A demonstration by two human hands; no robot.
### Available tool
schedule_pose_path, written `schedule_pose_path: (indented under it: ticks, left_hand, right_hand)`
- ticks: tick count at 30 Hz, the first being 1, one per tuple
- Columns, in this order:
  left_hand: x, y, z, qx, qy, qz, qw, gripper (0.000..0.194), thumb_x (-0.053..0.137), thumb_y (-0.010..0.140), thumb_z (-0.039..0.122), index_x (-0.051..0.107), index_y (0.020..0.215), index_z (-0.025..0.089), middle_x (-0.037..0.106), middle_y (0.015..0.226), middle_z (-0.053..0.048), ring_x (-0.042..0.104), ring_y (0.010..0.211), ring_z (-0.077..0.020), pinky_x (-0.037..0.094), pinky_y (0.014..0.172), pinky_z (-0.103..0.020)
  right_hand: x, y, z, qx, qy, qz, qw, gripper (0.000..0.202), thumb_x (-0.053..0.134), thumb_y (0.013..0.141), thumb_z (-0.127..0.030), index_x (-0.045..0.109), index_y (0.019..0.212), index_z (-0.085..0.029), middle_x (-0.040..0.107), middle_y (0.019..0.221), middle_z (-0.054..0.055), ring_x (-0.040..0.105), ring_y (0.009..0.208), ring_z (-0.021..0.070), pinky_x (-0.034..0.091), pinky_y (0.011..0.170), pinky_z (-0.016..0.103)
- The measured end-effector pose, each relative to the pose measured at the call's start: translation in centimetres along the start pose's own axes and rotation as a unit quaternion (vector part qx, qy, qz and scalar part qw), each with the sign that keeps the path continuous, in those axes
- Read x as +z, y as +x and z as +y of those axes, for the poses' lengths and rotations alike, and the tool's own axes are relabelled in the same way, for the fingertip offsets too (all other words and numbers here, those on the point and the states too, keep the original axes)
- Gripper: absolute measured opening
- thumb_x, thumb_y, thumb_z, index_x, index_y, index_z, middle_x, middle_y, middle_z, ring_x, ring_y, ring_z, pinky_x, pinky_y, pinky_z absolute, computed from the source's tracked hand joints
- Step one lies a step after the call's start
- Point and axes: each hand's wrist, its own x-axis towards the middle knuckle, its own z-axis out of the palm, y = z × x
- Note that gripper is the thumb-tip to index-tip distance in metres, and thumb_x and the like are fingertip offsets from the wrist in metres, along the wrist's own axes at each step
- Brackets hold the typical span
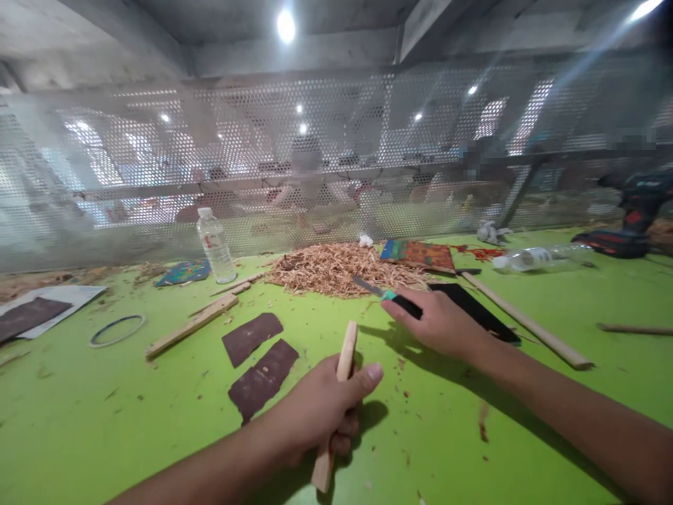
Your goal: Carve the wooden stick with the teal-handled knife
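My left hand is wrapped round a pale wooden stick, whose upper end tilts away from me and whose lower end pokes out below the fingers. To the right and farther off, my right hand grips a knife with a black and teal handle. Its narrow blade points left, in front of a heap of wood shavings. The blade and the stick are apart. Two pieces of brown sandpaper lie left of my left hand. Beside my right hand rests a flat black object.
An upright water bottle, a wooden piece and a ring are at left. At right are a wooden rod, a lying bottle and a power drill. A perforated screen borders the green table.
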Motion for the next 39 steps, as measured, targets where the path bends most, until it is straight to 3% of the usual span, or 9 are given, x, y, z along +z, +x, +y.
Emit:
schedule_pose_path:
  ticks: [5, 9, 15, 20, 24, 30, 34, 39]
  left_hand:
    - [0.0, 0.0, 0.2, 0.017, 0.044, 0.009, 0.999, 0.059, 0.075, 0.078, 0.069, 0.040, 0.096, 0.026, 0.042, 0.046, 0.013, 0.037, 0.036, -0.0072, 0.037, 0.035, -0.018]
    - [0.1, 0.0, 0.2, 0.018, 0.072, 0.016, 0.997, 0.056, 0.074, 0.080, 0.067, 0.040, 0.096, 0.025, 0.045, 0.042, 0.012, 0.037, 0.033, -0.0073, 0.033, 0.032, -0.017]
    - [0.0, 0.1, 0.1, 0.021, 0.063, 0.020, 0.998, 0.055, 0.071, 0.083, 0.065, 0.040, 0.102, 0.025, 0.047, 0.045, 0.012, 0.038, 0.033, -0.0074, 0.037, 0.032, -0.017]
    - [0.2, -0.2, 0.5, 0.016, 0.088, 0.033, 0.995, 0.038, 0.066, 0.091, 0.052, 0.042, 0.102, 0.024, 0.047, 0.045, 0.011, 0.046, 0.035, -0.0094, 0.040, 0.034, -0.017]
    - [0.5, -0.4, 0.7, 0.019, 0.094, 0.047, 0.994, 0.030, 0.064, 0.092, 0.044, 0.042, 0.097, 0.024, 0.045, 0.043, 0.012, 0.045, 0.034, -0.0089, 0.043, 0.034, -0.017]
    - [1.1, -0.5, 0.8, 0.010, 0.106, 0.079, 0.991, 0.018, 0.058, 0.097, 0.031, 0.042, 0.095, 0.024, 0.040, 0.046, 0.014, 0.032, 0.031, -0.0049, 0.034, 0.032, -0.016]
    - [1.3, -0.6, 0.6, 0.003, 0.103, 0.098, 0.990, 0.015, 0.056, 0.097, 0.031, 0.043, 0.096, 0.024, 0.042, 0.049, 0.013, 0.032, 0.031, -0.0063, 0.032, 0.031, -0.019]
    - [1.9, -1.0, -0.2, 0.027, 0.157, 0.049, 0.986, 0.020, 0.066, 0.090, 0.026, 0.046, 0.085, 0.022, 0.044, 0.055, 0.010, 0.036, 0.039, -0.0046, 0.029, 0.035, -0.016]
  right_hand:
    - [1.8, -1.3, -2.2, -0.073, 0.011, -0.090, 0.993, 0.026, 0.051, 0.098, -0.043, 0.058, 0.086, -0.021, 0.067, 0.072, 0.003, 0.056, 0.059, 0.0174, 0.030, 0.057, 0.028]
    - [2.3, -1.4, -1.6, -0.054, -0.022, -0.080, 0.995, 0.013, 0.053, 0.092, -0.032, 0.056, 0.085, -0.021, 0.066, 0.072, 0.004, 0.055, 0.061, 0.0182, 0.027, 0.057, 0.028]
    - [2.1, -1.2, -1.2, -0.038, -0.054, -0.049, 0.997, 0.014, 0.052, 0.090, -0.033, 0.055, 0.083, -0.022, 0.064, 0.069, 0.003, 0.052, 0.060, 0.0188, 0.024, 0.057, 0.028]
    - [2.0, -1.5, -1.6, -0.097, -0.064, -0.077, 0.990, 0.009, 0.055, 0.085, -0.027, 0.053, 0.078, -0.022, 0.064, 0.069, 0.003, 0.050, 0.058, 0.0170, 0.023, 0.057, 0.028]
    - [2.1, -1.6, -1.8, -0.123, -0.064, -0.088, 0.986, 0.013, 0.058, 0.084, -0.027, 0.053, 0.074, -0.022, 0.063, 0.067, 0.002, 0.049, 0.057, 0.0161, 0.022, 0.056, 0.028]
    - [2.2, -1.6, -2.3, -0.071, -0.093, -0.083, 0.990, 0.016, 0.059, 0.084, -0.027, 0.056, 0.070, -0.021, 0.065, 0.065, 0.003, 0.052, 0.058, 0.0163, 0.022, 0.056, 0.028]
    - [2.3, -1.0, -2.2, -0.045, -0.108, -0.075, 0.990, 0.015, 0.061, 0.082, -0.026, 0.058, 0.068, -0.021, 0.065, 0.064, 0.003, 0.052, 0.056, 0.0163, 0.020, 0.055, 0.029]
    - [1.2, 0.6, 0.2, 0.068, -0.138, -0.017, 0.988, 0.028, 0.054, 0.091, -0.032, 0.059, 0.066, -0.021, 0.061, 0.058, 0.005, 0.048, 0.047, 0.0167, 0.019, 0.050, 0.029]
